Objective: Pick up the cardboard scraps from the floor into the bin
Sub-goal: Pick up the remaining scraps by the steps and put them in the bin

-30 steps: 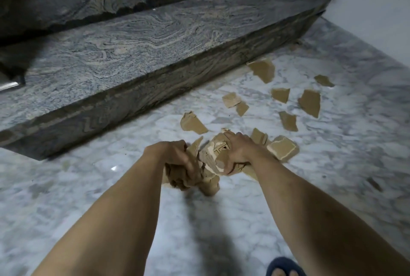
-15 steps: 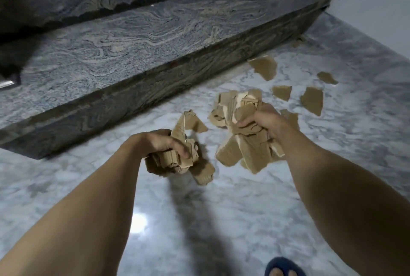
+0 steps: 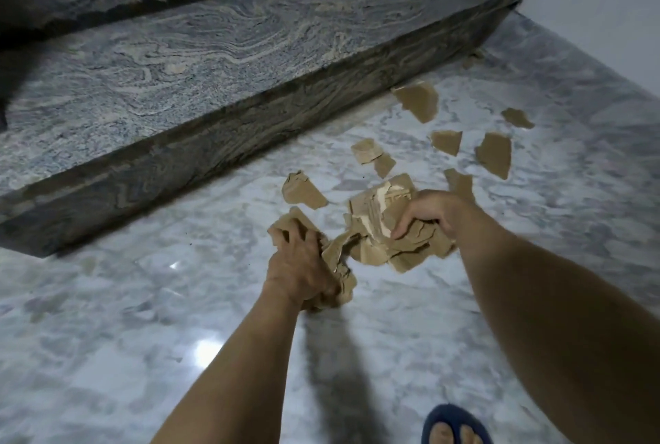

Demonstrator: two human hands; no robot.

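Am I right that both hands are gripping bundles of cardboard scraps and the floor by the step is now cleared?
Not cleared. The head view shows loose scraps lying on the marble floor by the step. Both the left hand and right hand do grip bundles.

Since half a second ago the right hand (image 3: pixel 434 213) has lowered its big bundle of scraps (image 3: pixel 385 233) toward the left hand (image 3: pixel 300 265); the two bunches, then apart, now meet; two floor scraps (image 3: pixel 373 156) are uncovered.
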